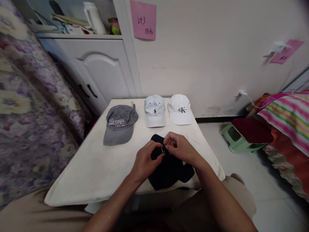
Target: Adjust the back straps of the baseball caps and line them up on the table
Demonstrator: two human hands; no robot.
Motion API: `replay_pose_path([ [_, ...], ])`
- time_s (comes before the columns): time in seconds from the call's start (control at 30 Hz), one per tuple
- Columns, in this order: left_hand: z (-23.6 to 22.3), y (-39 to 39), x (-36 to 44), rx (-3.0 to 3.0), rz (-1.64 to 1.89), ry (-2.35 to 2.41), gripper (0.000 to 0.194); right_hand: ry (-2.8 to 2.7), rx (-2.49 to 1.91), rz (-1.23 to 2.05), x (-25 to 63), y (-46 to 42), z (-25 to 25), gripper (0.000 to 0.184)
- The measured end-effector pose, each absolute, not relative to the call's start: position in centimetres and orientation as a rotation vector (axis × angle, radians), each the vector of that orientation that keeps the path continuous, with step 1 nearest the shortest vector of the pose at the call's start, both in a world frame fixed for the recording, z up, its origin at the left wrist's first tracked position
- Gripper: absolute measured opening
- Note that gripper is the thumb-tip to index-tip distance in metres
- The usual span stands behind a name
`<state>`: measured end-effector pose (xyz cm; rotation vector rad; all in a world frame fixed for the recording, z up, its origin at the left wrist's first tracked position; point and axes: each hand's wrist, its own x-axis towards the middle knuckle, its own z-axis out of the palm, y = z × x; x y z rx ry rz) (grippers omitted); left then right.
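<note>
A black cap (166, 170) at the near edge of the desk (96, 177)

From where I stand, the pale wall (212, 51) fills most of the far side, with a flowered curtain (31, 106) hanging on the left and a bed (289, 119) under a striped cover on the right. A white cabinet (103, 69) stands by the wall, behind the desk's far left corner. The desk wears a cream cloth and carries four caps. Off its right side, a green stool (238, 138) with a dark red top sits on the floor.

The grey cap (120, 124) lies on the left, its brim toward the near side. The pale blue cap (155, 111) and the white cap (180, 109) sit side by side near the far edge, brims toward the person. The black cap is right of centre, under both hands.

The left hand (146, 158) has its grip clamped on the black cap's strap, thumb and forefinger either side of a small metal buckle (163, 149). The right hand (181, 147) bends over the same spot, fingertips close to each other; I cannot tell whether the strap is pinched between them.
</note>
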<state>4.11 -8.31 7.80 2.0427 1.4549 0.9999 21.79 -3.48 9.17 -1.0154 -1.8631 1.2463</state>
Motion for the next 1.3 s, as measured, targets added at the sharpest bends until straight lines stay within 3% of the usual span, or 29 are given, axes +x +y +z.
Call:
replay_pose_path([
  [0.4,7.47,-8.32,4.29,2.155,0.896,1.534,0.02,-1.955,-1.073,1.073,21.54,-3.73,9.17,0.012],
  [0.9,7.66,-8.32,3.98,2.024,1.028,1.47,0.017,-1.823,-1.01,1.481,21.96,-3.31,9.33,0.006],
  [1.3,6.79,-8.6,3.72,2.098,1.182,1.443,0.02,-1.837,-0.9,1.468,22.08,-3.22,8.95,0.005],
])
